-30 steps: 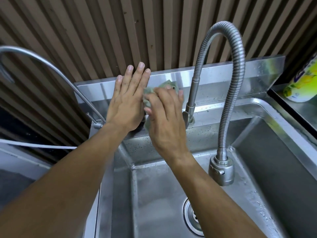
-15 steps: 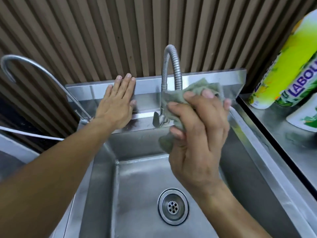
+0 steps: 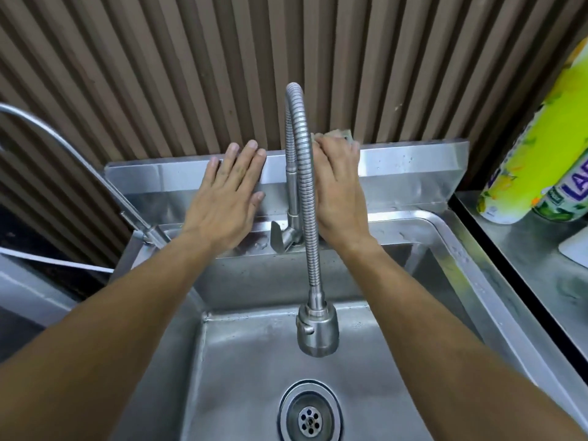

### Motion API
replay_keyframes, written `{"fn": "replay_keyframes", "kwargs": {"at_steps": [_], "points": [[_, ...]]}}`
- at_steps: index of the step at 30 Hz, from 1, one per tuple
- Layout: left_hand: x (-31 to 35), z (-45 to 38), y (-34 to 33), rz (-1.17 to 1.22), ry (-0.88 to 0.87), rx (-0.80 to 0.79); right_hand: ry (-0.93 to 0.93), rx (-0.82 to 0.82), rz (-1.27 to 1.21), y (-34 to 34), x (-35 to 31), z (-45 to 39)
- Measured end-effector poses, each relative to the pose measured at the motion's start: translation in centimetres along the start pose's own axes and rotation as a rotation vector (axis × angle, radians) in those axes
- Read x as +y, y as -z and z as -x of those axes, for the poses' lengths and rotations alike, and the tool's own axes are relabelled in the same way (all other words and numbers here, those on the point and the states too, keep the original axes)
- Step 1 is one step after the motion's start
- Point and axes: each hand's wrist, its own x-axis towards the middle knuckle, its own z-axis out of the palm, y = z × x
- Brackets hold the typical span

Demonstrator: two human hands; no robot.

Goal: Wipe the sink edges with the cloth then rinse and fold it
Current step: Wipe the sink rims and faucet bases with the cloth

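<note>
Two hands working at the back edge of one stainless steel sink: left hand lying flat, fingers straight, against the steel upstand; right hand pressing one pale green cloth onto the upstand's top edge, grip hidden. One flexible steel tap rising between them. Two yellow-green bottles standing at the steel worktop's back corner.

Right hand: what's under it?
Under the right hand, a green cloth peeks past the fingertips, pressed on the backsplash. The rest of the cloth is covered.
</note>
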Motion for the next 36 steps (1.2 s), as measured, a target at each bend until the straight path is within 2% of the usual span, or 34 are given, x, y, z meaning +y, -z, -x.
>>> {"fn": "replay_keyframes", "kwargs": {"at_steps": [6, 8, 11, 13, 15, 17, 20, 22, 25, 28, 29, 33, 36], "points": [[-0.9, -1.2, -1.0, -0.027, -0.025, 0.04, 0.27, -0.193, 0.356, -2.2, 3.3, 0.2], [-0.8, -1.2, -1.3, -0.021, -0.019, 0.041, 0.197, -0.174, 0.412, -0.7, 5.5, 0.7], [-0.6, -1.2, -1.3, -0.033, 0.011, 0.025, -0.109, -0.073, 0.422, 1.8, 8.1, 1.8], [-0.3, -1.2, -1.4, -0.05, 0.022, 0.025, -0.241, -0.03, 0.413, 0.9, 6.5, 1.6], [-0.1, -1.2, -1.4, -0.052, 0.026, 0.034, -0.189, -0.08, 0.39, -1.3, 3.4, 1.1], [0.0, -1.3, -1.3, -0.041, 0.036, 0.051, 0.006, -0.183, 0.366, -2.7, 1.7, 0.9], [0.1, -1.5, -1.1, -0.036, 0.057, 0.042, 0.216, -0.252, 0.374, -1.1, 4.3, 0.7], [0.1, -1.6, -1.0, -0.062, 0.067, 0.032, 0.172, -0.215, 0.398, 0.8, 6.8, 0.6], [0.4, -1.7, -0.8, -0.063, 0.083, 0.011, -0.031, -0.146, 0.405, 3.1, 9.2, 1.2], [0.8, -1.8, -0.7, -0.029, 0.098, 0.009, -0.103, -0.113, 0.406, 1.6, 6.7, 1.4], [0.8, -1.7, -0.7, -0.022, 0.097, 0.015, -0.052, -0.137, 0.397, 0.5, 5.2, 1.3], [0.2, -1.5, -1.1, -0.028, 0.072, 0.042, 0.384, -0.316, 0.406, -2.1, 2.5, -0.7], [0.1, -1.3, -1.5, -0.061, 0.085, 0.013, 0.538, -0.401, 0.406, -1.7, 3.3, -2.8]]}}
